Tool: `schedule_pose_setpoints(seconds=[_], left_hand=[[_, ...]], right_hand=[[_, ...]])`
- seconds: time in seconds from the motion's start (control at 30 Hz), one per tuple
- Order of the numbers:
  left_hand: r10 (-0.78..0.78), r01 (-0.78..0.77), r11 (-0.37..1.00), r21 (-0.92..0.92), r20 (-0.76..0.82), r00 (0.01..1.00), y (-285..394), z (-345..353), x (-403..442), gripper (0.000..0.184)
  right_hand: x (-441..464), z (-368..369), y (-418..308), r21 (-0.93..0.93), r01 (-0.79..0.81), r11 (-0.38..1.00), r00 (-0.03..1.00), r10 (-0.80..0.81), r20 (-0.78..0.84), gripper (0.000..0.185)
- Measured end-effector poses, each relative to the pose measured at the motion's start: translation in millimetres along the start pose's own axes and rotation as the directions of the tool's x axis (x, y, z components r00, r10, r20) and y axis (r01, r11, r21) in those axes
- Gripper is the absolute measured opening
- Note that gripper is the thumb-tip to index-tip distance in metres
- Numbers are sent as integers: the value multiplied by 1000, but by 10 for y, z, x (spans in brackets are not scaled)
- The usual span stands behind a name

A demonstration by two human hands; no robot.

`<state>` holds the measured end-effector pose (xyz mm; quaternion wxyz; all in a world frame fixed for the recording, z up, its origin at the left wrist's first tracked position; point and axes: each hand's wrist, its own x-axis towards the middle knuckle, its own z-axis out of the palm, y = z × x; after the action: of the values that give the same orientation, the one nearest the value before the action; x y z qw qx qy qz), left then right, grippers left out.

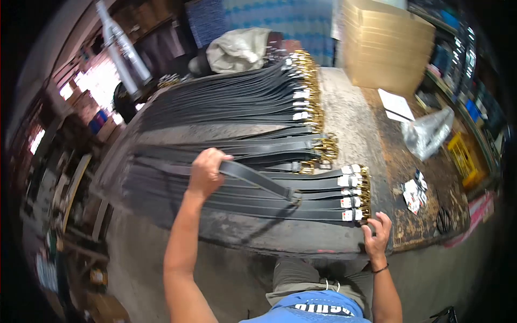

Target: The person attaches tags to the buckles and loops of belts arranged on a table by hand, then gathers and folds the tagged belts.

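Wrapped round a black belt [253,177], my left hand [207,171] lifts it above the front row of belts; its buckle end hangs down to the right. My right hand [378,234], with thumb and fingers apart, is beside the gold buckles [365,196] at the lower right end of that row and holds nothing. White tags [347,202] sit near those buckles. Behind lies a middle group of black belts [269,144], and farther back a large row of belts [226,97] with gold buckles and white tags.
On the table's right side [377,118] are a cardboard box [388,46], a white paper [396,105], a clear plastic bag [428,132], crumpled tags [414,194] and black scissors [443,220]. A yellow crate [462,159] stands at the right. A pale cloth [237,49] lies at the back.
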<state>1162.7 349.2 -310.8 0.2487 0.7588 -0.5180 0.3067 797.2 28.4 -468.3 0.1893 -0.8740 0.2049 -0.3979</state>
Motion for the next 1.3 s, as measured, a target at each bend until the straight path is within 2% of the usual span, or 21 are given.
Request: schedule_pose_setpoints(seconds=[0.17, 0.23, 0.33, 0.4, 0.47, 0.53, 0.6, 0.67, 0.73, 0.77, 0.87, 0.93, 0.97, 1.0, 1.07, 1.13, 1.17, 1.2, 1.23, 1.27, 1.3], left_hand=[[-111, 112, 993, -23, 45, 993, 1057, -204, 16, 23], [-151, 154, 986, -61, 54, 987, 1413, -130, -29, 20], [-183, 197, 972, -125, 117, 976, 1983, -139, -64, 16], [-152, 170, 963, -212, 98, 984, 2279, -199, -77, 20], [-161, 176, 924, -339, 71, 984, 2488, -222, -116, 28], [-140, 143, 912, -385, 38, 989, 2606, -268, -136, 28], [-108, 121, 890, -439, 55, 993, 2671, -223, -171, 30], [-74, 97, 867, -488, 67, 995, 2689, -113, -226, 31], [-45, 150, 837, -526, 207, 977, 2636, 130, -334, 39], [-45, 176, 842, -510, 259, 965, 2571, 341, -424, 51], [-41, 161, 884, -438, 270, 962, 2377, 835, -737, 57], [-40, 148, 904, -401, 266, 963, 2274, 1004, -895, 60], [-35, 135, 920, -368, 267, 963, 2244, 1063, -949, 62], [-34, 137, 918, -373, 270, 962, 2217, 1093, -989, 62], [-10, 101, 933, -346, 255, 967, 2124, 1107, -1047, 63], [19, 104, 934, -342, 339, 941, 1949, 1052, -1071, 60], [55, 58, 950, -305, 347, 936, 1849, 993, -1073, 59], [61, 34, 970, -239, 380, 923, 1718, 957, -1101, 58], [79, 6, 972, -236, 349, 934, 1592, 888, -1136, 57], [40, 31, 981, -192, 357, 933, 1491, 759, -1131, 55], [55, -10, 992, -129, 350, 935, 1344, 661, -1161, 55]], right_hand=[[38, 1, -804, 273, 162, 948, 969, -205, 138, 44], [124, 38, -1192, 395, 210, 895, 948, -285, 143, 62], [153, 53, -1428, 406, 204, 891, 943, -289, 161, 77], [113, 50, -1314, 405, 187, 895, 952, -267, 150, 76], [41, -54, -1121, 503, -34, 863, 938, -146, 313, 68], [-76, -159, -1020, 569, -132, 812, 954, -51, 295, 39], [-43, -370, -954, 594, -56, 802, 983, -59, 172, 21], [44, -679, -770, 516, -6, 856, 1000, -9, 27, 12], [116, -1043, -272, 266, 51, 963, 997, -32, -75, 13], [141, -1241, -21, 214, 9, 977, 997, 9, -83, 15], [174, -1787, 669, 63, -76, 995, 997, 78, -27, 19], [111, -2099, 1248, 5, -68, 998, 997, 68, 37, 23], [72, -2098, 1524, 126, -278, 952, 959, 283, -27, 21], [118, -2138, 1690, 121, -282, 952, 958, 287, -25, 21], [38, -2287, 1904, -234, -60, 970, 995, 76, 61, 21], [81, -2184, 1278, -216, -118, 969, 963, 165, 211, 25], [95, -2087, 1096, -212, -62, 975, 963, 114, 246, 28], [133, -2019, 961, -224, -17, 975, 924, 101, 369, 33], [75, -1903, 1081, -166, 141, 976, 929, -73, 363, 34], [105, -1784, 976, -186, 246, 951, 903, -155, 402, 35], [171, -1653, 732, -140, 218, 966, 890, -138, 435, 38]])
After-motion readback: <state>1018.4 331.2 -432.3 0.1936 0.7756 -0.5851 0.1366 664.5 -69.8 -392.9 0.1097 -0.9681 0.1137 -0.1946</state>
